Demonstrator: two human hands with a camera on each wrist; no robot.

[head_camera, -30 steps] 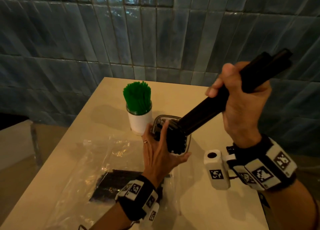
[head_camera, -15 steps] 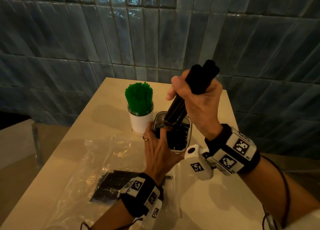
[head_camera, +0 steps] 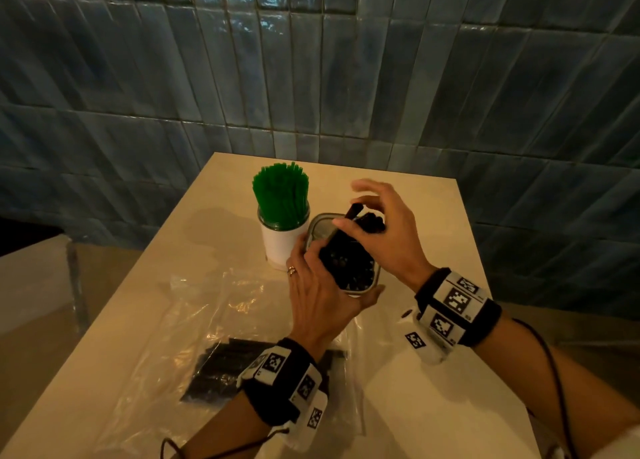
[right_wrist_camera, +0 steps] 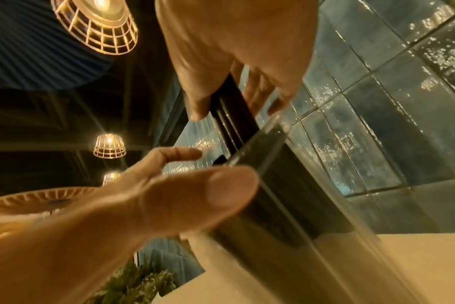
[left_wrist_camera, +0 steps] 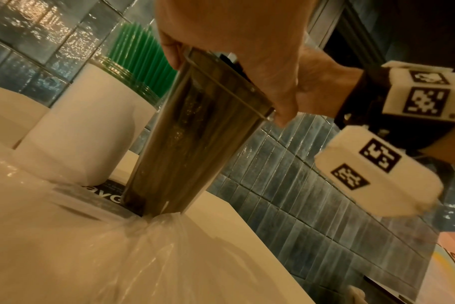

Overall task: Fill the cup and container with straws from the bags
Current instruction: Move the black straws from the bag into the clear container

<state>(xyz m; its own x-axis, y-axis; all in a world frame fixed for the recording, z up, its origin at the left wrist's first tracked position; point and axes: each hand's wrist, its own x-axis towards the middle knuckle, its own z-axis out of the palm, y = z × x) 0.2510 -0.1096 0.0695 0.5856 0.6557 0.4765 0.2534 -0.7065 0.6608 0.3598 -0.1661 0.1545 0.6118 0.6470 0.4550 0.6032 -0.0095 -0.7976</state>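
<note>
1. The container stands just right of the cup at mid-table, tilted so its mouth leans toward the near side; its long axis and that of the black straws inside run together.
2. The right hand is directly over the mouth. Thumb and forefinger pinch the tops of a few black straws; the other fingers are spread loose. The straws need to go down along the container's axis, and this hand is the nearer one for that.
3. The left hand wraps the container's near side and steadies the tilt.
4. The cup is packed with green straws. A bag lies near-left with what look like more black straws, though it's dim there.
5. Half a second ago the right fist held a thick bundle high above the rim; now most of it is inside and the hand has dropped low.
</note>
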